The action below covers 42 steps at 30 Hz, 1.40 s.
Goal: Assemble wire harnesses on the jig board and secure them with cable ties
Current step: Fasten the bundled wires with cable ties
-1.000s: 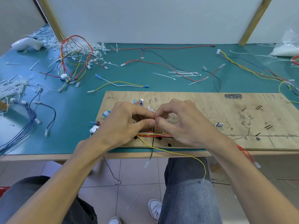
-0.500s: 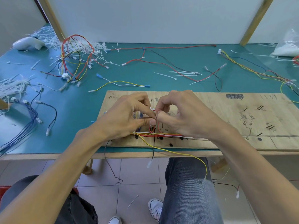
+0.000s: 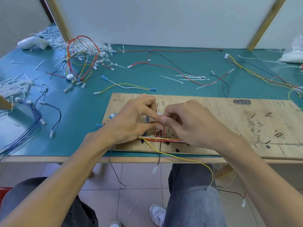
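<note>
Head view: our left hand (image 3: 131,122) closes thumb and forefinger on the wire harness (image 3: 164,139), whose red, white and yellow strands lie along the jig board (image 3: 229,117) near its front edge. Our right hand (image 3: 190,125), fingers curled, pinches the same strands, fingertips touching the left's.

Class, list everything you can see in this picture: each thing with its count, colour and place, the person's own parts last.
jig board: one, pale wood, near table edge.
harness: one, red, white and yellow, on the jig board under the hands.
table: one, green top.
loose harnesses: several, mixed colours, spread over the table.
blue wires: one bundle, table's left.
cable ties: many, white, piled far left, few mid-table.
bag: one, white, far right.
legs: two, in jeans, under the table.
hands: two, left hand and right hand, fingertips meeting, pinching the harness.
</note>
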### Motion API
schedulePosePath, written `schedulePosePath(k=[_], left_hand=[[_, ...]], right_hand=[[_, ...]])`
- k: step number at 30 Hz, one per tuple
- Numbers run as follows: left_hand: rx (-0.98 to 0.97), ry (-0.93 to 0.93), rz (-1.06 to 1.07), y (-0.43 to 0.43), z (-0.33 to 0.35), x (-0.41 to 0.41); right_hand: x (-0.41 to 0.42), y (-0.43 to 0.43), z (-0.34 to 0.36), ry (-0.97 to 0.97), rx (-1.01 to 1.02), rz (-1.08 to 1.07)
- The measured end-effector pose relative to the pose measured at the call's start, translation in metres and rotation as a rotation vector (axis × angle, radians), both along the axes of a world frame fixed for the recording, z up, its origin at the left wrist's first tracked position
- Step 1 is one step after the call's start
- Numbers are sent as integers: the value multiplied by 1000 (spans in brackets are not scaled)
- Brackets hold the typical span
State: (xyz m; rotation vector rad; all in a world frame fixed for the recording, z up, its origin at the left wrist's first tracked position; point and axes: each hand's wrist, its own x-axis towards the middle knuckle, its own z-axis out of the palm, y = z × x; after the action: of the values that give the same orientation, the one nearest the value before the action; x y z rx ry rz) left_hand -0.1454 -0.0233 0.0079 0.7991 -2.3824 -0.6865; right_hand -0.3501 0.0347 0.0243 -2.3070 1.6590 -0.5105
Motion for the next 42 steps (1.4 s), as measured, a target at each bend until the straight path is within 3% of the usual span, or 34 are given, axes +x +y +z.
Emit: schedulePosePath(k=[6,15,21,29,34,38,42], left_hand=[[-79,-87,-65,-5,-1,-1],[-49,-131,-8,-7,-1,1],[11,-145,-36,-11,6,-7],[-121,-450,38,-13,13,-20],[39,-349,-108,-14,27,-20],[70,-368,-158,-20,27,-20],[-80,-577,-21,-22,25,-30]], right_hand=[[1,4,2,-264,-43,-17],[-2,9,10,-319,6,-7],[4,8,14,-243,-5,-57],[15,7,13,-450,144,-63],[9,12,16,-327,52,-95],[14,19,8,-628,193,-145],[21,20,2,-944,276,-219]])
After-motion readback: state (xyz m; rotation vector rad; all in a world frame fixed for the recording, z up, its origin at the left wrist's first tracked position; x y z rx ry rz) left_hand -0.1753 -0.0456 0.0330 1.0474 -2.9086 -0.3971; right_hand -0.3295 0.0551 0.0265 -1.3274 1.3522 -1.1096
